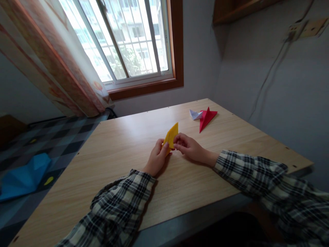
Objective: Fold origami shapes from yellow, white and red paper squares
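Both hands meet in the middle of the wooden table [123, 147], and between them is a yellow folded paper [171, 134]. The left hand [157, 158] pinches the lower end of it. The right hand [189, 146] pinches its side with the fingertips. The paper is already folded into a long pointy shape, and its tip sticks up toward the window [128, 41]. It is lifted a little off the table at the top end.

The yellow piece looks partly done. It has sharp folds and a narrow point, but the hands are holding it tight, so I think there are more folds to make.

Farther back on the table, near the wall, lie a red folded paper [206, 118] and a small white folded paper [195, 114]. They touch each other and sit well apart from the hands. Nobody holds them, so they look finished or set aside.

A blue sheet [24, 176] lies on the checked floor to the left, far from the table.
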Tool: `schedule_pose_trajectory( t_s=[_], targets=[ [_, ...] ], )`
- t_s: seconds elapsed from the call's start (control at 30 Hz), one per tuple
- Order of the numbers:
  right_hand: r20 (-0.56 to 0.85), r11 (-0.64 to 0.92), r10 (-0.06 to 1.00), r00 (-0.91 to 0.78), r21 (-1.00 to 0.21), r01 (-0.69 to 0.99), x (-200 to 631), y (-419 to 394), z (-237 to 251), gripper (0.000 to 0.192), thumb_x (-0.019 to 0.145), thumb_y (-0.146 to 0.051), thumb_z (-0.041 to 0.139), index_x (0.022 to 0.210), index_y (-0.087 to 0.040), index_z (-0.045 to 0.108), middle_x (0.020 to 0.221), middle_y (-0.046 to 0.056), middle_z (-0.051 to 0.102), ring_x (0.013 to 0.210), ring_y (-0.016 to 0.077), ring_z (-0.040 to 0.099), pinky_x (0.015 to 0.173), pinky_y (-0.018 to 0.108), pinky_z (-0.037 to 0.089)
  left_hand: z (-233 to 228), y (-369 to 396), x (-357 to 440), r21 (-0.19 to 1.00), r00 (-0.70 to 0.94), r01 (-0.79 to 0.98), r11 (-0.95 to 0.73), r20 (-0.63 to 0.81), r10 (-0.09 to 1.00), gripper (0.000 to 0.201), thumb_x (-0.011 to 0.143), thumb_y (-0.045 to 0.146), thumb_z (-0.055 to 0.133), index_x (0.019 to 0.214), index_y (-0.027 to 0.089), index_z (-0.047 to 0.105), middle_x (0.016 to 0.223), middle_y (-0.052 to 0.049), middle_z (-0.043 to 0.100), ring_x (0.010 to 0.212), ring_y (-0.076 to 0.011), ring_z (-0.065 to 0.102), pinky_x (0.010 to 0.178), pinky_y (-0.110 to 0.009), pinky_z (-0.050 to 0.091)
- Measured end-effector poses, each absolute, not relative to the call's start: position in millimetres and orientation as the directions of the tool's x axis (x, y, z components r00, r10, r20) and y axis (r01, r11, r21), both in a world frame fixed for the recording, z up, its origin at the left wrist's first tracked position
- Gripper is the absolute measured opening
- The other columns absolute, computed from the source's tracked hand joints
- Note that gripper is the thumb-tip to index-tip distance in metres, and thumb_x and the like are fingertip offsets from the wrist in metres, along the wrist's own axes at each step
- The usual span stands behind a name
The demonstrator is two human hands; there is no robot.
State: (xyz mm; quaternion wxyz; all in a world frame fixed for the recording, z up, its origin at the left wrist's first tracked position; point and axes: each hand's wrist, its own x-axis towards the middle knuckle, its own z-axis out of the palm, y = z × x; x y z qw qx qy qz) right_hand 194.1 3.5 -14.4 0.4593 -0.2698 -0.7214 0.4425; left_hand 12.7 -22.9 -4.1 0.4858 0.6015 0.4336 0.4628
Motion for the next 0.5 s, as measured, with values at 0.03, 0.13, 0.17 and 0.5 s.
schedule_pose_trajectory(
  t_s=[0.03, 0.13, 0.17, 0.5],
  targets=[
    [0.426, 0.459, 0.807, -0.409, -0.888, -0.020, 194.3, 4.8, -16.0, 0.020, 0.091, -0.037, 0.064, 0.097, -0.020, 0.054, 0.084, 0.000, 0.056, 0.072, 0.0138, 0.051, 0.065, 0.028, 0.043, -3.9, -22.7, 12.9, 0.984, 0.194, 0.082, -0.160, 0.142, 0.971, 0.030, 0.090, 0.047, 0.060, 0.100, 0.019, 0.058, 0.091, -0.002, 0.063, 0.083, -0.0168, 0.059, 0.074, -0.031, 0.052],
    [0.426, 0.452, 0.835, -0.348, -0.892, -0.009, 195.1, 8.3, -20.0, 0.024, 0.090, -0.034, 0.065, 0.104, -0.022, 0.050, 0.079, -0.003, 0.051, 0.069, 0.0134, 0.049, 0.062, 0.027, 0.041, -3.1, -21.3, 12.8, 0.973, 0.212, 0.118, -0.201, 0.173, 0.962, 0.027, 0.085, 0.043, 0.064, 0.094, 0.018, 0.062, 0.086, -0.002, 0.063, 0.079, -0.0162, 0.058, 0.073, -0.030, 0.049],
    [0.427, 0.452, 0.840, -0.334, -0.892, -0.004, 195.4, 9.1, -20.9, 0.027, 0.089, -0.034, 0.065, 0.108, -0.023, 0.049, 0.078, -0.004, 0.050, 0.068, 0.0133, 0.049, 0.061, 0.027, 0.041, -2.8, -20.8, 12.6, 0.970, 0.229, 0.125, -0.211, 0.178, 0.957, 0.026, 0.084, 0.042, 0.066, 0.092, 0.017, 0.062, 0.086, -0.002, 0.063, 0.079, -0.0163, 0.058, 0.073, -0.030, 0.048],
    [0.437, 0.483, 0.843, -0.315, -0.872, 0.080, 198.7, 8.4, -16.8, 0.051, 0.089, -0.030, 0.065, 0.137, -0.024, 0.047, 0.081, -0.003, 0.050, 0.066, 0.0132, 0.046, 0.062, 0.029, 0.042, 0.9, -20.7, 11.9, 0.970, 0.330, 0.142, -0.199, 0.143, 0.933, 0.030, 0.083, 0.040, 0.067, 0.098, 0.014, 0.066, 0.087, -0.004, 0.068, 0.077, -0.0166, 0.059, 0.070, -0.029, 0.046]
  ],
)
